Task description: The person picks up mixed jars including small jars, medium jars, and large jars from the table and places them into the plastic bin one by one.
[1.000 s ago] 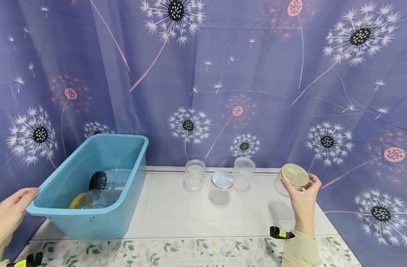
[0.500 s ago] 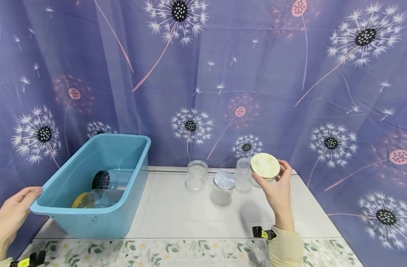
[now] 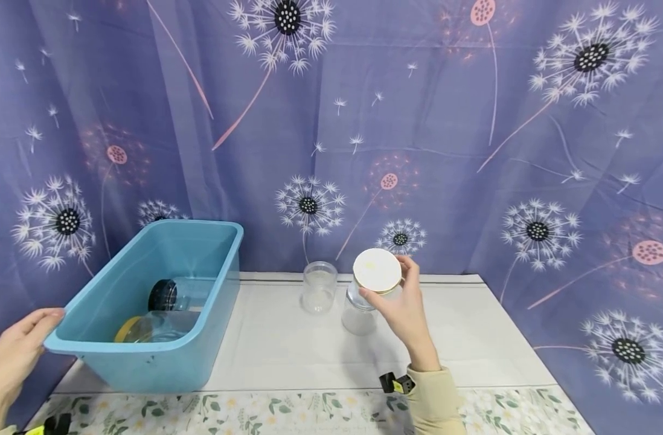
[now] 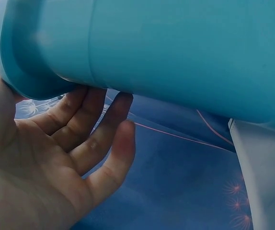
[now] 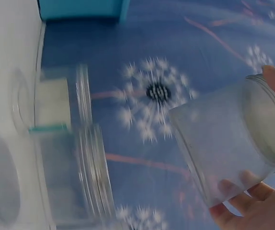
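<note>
My right hand (image 3: 402,302) holds a clear jar with a gold lid (image 3: 377,270) by its upper part, up in the air. In the right wrist view the clear body of the held jar (image 5: 223,139) is tilted, with fingers round its lid end. Just below it in the head view stands a clear jar with a silver lid (image 3: 360,317), partly covered. My left hand (image 3: 22,341) grips the near left corner of a blue plastic bin (image 3: 141,345), thumb at the rim. In the left wrist view, the fingers (image 4: 106,124) curl beneath the rim.
Inside the bin lie a jar with a black lid (image 3: 163,295) and a jar with a yellow lid (image 3: 127,329). A clear jar (image 3: 319,290) stands near the back of the white table (image 3: 277,356). A purple dandelion curtain (image 3: 244,169) hangs behind.
My right hand has carried the gold-lidded jar leftward from the right end of the table to over the silver-lidded jar. It now hides another clear jar. My left hand stays on the bin.
</note>
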Demonstrator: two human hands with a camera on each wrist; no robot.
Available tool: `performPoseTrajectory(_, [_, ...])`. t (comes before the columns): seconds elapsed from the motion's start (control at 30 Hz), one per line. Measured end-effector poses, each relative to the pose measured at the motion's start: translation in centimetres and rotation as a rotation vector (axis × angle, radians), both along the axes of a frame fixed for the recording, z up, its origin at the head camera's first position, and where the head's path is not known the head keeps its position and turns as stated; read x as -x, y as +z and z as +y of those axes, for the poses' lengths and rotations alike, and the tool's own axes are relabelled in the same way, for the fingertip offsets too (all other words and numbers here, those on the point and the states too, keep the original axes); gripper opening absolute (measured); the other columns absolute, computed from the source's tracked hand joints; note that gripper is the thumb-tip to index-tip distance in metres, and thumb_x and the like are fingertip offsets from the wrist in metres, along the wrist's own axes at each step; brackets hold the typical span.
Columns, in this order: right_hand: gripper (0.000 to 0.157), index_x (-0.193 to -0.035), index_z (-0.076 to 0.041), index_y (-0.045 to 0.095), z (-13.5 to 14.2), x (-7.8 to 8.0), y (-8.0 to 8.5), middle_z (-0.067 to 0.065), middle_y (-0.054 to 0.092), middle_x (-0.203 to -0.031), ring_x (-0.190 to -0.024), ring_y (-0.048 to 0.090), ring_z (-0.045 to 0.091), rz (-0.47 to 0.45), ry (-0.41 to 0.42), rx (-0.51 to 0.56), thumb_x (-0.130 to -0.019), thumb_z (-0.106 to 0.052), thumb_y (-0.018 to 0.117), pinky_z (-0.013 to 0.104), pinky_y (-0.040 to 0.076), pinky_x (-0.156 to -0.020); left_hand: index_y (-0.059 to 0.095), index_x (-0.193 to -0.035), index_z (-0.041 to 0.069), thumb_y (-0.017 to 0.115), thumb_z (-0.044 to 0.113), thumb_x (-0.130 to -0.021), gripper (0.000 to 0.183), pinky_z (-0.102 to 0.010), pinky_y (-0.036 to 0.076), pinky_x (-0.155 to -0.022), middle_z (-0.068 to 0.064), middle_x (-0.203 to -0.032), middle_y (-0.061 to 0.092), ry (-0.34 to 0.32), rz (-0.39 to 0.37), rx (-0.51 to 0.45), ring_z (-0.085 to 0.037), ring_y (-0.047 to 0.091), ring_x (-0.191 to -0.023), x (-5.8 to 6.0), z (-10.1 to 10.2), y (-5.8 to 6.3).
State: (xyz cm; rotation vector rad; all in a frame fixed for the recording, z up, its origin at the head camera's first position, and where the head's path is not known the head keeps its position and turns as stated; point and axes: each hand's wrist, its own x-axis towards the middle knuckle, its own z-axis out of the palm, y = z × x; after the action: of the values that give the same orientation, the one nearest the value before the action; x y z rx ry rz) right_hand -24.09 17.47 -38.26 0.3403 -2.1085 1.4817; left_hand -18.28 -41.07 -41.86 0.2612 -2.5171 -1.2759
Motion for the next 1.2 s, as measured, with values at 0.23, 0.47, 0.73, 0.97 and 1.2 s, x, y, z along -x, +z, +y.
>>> performPoseTrajectory(0.23, [0.092, -0.139, -0.014, 0.039, -3.4, 1.1, -1.0, 0.004, 0.047, -0.132, -0.117, 0.047, 0.023, 0.055, 0.107, -0.099, -0.066, -0.027, 0.093, 0.049, 0.035, -0.101, 0.036, -0.128, -0.02, 0.035, 0.028, -0.107, 0.053, -0.057, 0.039, -0.094, 0.025, -0.087, 0.049, -0.021, 0.015, 0.004, 0.02, 0.032, -0.079, 0.0, -0.1, -0.1])
performPoseTrajectory(0.47, [0.091, -0.139, -0.018, 0.04, -7.1, 1.6, 0.5, 0.0, 0.046, -0.126, -0.112, 0.048, 0.016, 0.106, 0.218, -0.239, -0.066, -0.034, 0.092, 0.042, 0.042, -0.096, 0.036, -0.129, -0.019, 0.035, 0.03, -0.107, 0.054, -0.065, 0.033, -0.098, 0.018, -0.092, 0.051, -0.031, 0.015, -0.017, 0.019, 0.031, -0.081, 0.4, -0.6, -0.7])
performPoseTrajectory(0.73, [0.087, -0.138, -0.02, 0.04, -10.9, 2.5, 2.8, -0.001, 0.045, -0.124, -0.109, 0.048, 0.012, 0.149, 0.305, -0.415, -0.068, -0.041, 0.088, 0.037, 0.048, -0.09, 0.05, -0.129, -0.002, 0.037, 0.032, -0.106, 0.043, -0.056, 0.042, -0.097, -0.009, -0.106, 0.059, 0.0, 0.025, -0.02, 0.017, 0.033, -0.083, 1.3, -2.3, -2.6])
performPoseTrajectory(0.97, [0.088, -0.139, -0.021, 0.043, -14.5, 2.2, 5.2, 0.0, 0.048, -0.122, -0.105, 0.049, 0.013, 0.181, 0.299, -0.611, -0.067, -0.048, 0.087, 0.034, 0.047, -0.086, 0.052, -0.124, -0.003, 0.039, 0.031, -0.106, 0.04, -0.046, 0.044, -0.091, 0.021, -0.088, 0.053, 0.02, 0.016, -0.015, 0.017, 0.037, -0.079, 1.0, -1.9, -2.2])
performPoseTrajectory(1.2, [0.09, -0.141, -0.021, 0.044, -18.1, 1.8, 7.3, 0.004, 0.051, -0.122, -0.104, 0.05, 0.015, 0.267, 0.233, -0.787, -0.068, -0.054, 0.083, 0.036, 0.045, -0.088, 0.054, -0.121, 0.029, 0.041, 0.036, -0.105, 0.021, -0.051, 0.042, -0.098, 0.015, -0.102, 0.055, 0.019, 0.031, 0.01, 0.008, 0.043, -0.089, 2.6, -4.7, -5.3])
